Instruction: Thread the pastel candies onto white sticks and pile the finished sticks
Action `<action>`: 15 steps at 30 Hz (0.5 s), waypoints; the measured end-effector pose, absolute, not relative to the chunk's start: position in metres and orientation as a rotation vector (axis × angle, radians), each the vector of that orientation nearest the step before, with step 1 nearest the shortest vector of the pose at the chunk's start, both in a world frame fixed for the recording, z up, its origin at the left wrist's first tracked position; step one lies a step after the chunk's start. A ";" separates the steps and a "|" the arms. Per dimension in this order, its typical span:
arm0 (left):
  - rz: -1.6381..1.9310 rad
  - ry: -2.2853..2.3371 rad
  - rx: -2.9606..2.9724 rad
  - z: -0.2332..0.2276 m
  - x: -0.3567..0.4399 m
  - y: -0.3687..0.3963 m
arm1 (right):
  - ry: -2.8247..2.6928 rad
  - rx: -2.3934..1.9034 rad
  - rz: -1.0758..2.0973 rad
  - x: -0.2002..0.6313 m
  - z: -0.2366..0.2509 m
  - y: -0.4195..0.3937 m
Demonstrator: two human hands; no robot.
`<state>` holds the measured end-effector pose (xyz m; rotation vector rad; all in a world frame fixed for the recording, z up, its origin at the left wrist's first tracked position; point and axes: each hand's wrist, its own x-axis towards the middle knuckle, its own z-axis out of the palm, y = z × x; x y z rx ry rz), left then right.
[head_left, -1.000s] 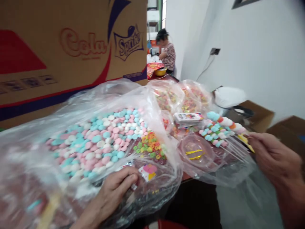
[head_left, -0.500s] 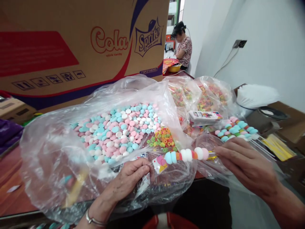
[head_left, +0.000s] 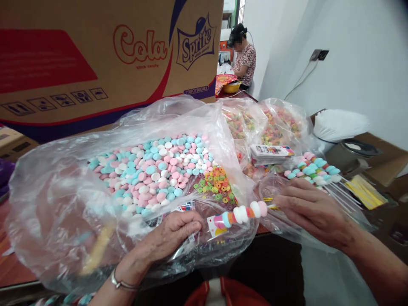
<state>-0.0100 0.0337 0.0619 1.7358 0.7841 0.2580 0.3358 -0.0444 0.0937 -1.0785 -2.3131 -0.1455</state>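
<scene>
My right hand (head_left: pixel 310 210) holds a candy skewer (head_left: pixel 247 211) by its stick, several pastel marshmallow pieces threaded on it, its tip pointing left. My left hand (head_left: pixel 174 231) pinches a small printed wrapper (head_left: pixel 215 224) on the edge of a big clear plastic bag (head_left: pixel 60 199). That bag holds a heap of pink, blue and white marshmallow candies (head_left: pixel 156 170) and a patch of coloured ring candies (head_left: pixel 216 185). The skewer's tip reaches the wrapper.
Finished skewers (head_left: pixel 314 170) lie in a pile at the right beside a stack of printed cards (head_left: pixel 270 152) and bags of ring candy (head_left: pixel 274 125). A large Cola/Sprite carton (head_left: pixel 95 59) stands behind. White sticks (head_left: pixel 341 123) and yellow ties (head_left: pixel 366 191) sit far right. Another person (head_left: pixel 244 57) works at the back.
My right hand brought a skewer from the pile at the right leftward to the wrapper at my left hand. The view swung left and steadied.
</scene>
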 end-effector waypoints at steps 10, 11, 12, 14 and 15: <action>0.182 0.741 1.871 0.069 -0.005 0.032 | -2.283 -1.072 0.001 0.322 0.081 -0.040; 0.169 0.737 1.882 0.072 -0.004 0.032 | -2.278 -1.075 0.016 0.321 0.080 -0.039; 0.152 0.738 1.880 0.076 -0.003 0.031 | -2.279 -1.077 0.025 0.319 0.079 -0.039; 0.093 0.760 1.843 0.082 -0.001 0.030 | -2.299 -1.077 0.033 0.316 0.078 -0.037; 0.057 0.777 1.815 0.084 0.000 0.028 | -2.313 -1.072 0.034 0.315 0.078 -0.036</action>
